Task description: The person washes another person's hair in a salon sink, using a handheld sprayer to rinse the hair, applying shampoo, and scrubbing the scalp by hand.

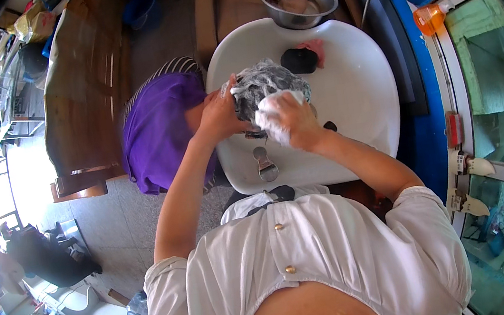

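A person in a purple garment (161,135) bends over a white wash basin (362,151) from the left. Their lathered hair (264,84) is grey with foam and hangs over the basin. My left hand (219,113) cups the near left side of the head, thumb up along the hair. Thick white foam covers much of my right hand (290,119), whose bent fingers press against the right side of the hair. Whether anything lies inside that foam is hidden. A chrome fitting (266,165) shows on the basin's near side, and a small dark knob (330,126) sits beside my right wrist.
A black round piece (299,60) and a pink cloth (315,50) lie in the basin's far part. Behind its rim stands a metal bowl (320,0) with brown contents. An orange spray bottle (430,20) is at the right wall, a brown couch (82,91) at the left.
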`<act>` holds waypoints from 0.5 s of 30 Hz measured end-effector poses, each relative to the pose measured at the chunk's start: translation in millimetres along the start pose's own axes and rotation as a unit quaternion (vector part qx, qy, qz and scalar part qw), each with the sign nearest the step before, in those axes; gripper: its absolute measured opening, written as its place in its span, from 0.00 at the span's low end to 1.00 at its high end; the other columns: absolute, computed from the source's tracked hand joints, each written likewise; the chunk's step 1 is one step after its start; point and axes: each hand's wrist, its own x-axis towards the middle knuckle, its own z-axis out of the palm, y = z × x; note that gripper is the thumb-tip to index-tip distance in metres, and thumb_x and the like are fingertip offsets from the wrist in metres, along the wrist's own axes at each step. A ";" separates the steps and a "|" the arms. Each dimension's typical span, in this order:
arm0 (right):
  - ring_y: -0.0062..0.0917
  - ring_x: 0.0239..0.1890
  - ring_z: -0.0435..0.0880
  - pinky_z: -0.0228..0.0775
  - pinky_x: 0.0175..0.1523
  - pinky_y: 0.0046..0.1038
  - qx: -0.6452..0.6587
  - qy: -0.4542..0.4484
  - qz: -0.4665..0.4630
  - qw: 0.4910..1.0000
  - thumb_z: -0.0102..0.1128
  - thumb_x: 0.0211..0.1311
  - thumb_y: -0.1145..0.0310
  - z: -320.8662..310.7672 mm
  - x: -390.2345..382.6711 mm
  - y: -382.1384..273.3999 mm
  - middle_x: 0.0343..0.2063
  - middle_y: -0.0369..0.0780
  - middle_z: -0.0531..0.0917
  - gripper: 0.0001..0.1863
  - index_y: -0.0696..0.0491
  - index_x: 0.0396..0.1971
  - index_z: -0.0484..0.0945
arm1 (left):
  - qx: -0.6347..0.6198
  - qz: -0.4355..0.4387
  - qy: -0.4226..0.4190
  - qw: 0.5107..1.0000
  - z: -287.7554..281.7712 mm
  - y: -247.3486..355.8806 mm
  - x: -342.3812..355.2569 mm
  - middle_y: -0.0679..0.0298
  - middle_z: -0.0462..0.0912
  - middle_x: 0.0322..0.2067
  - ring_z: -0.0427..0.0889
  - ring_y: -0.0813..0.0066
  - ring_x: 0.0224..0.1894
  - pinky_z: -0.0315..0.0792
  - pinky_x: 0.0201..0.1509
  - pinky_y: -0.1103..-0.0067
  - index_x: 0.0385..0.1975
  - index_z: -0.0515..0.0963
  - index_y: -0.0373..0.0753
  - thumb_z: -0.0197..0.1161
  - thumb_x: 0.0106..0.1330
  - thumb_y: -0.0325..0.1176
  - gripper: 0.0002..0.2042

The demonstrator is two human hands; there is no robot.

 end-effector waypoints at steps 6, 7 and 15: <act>0.39 0.37 0.80 0.70 0.44 0.35 0.303 -0.112 0.084 0.943 0.52 0.58 0.61 73.3 31.8 161.4 0.31 0.46 0.82 0.14 0.55 0.37 0.78 | 0.111 0.055 0.068 0.990 19.1 32.5 -2.0 0.49 0.59 0.62 0.60 0.56 0.64 0.47 0.67 0.63 0.64 0.49 0.32 0.78 0.26 0.50 0.61; 0.37 0.39 0.79 0.70 0.45 0.35 0.308 -0.110 0.120 0.937 0.53 0.58 0.60 75.3 37.0 152.5 0.33 0.46 0.82 0.14 0.54 0.38 0.78 | 0.109 0.048 0.061 0.991 16.8 32.7 -4.0 0.49 0.55 0.64 0.56 0.56 0.65 0.48 0.66 0.59 0.65 0.49 0.35 0.78 0.26 0.50 0.61; 0.34 0.29 0.77 0.70 0.38 0.33 0.210 0.169 0.211 0.939 0.55 0.55 0.67 11.6 20.3 63.4 0.25 0.40 0.79 0.07 0.54 0.31 0.78 | 0.081 0.026 0.023 0.996 -1.6 28.0 -3.9 0.52 0.57 0.63 0.58 0.56 0.65 0.51 0.64 0.58 0.66 0.50 0.44 0.76 0.27 0.53 0.60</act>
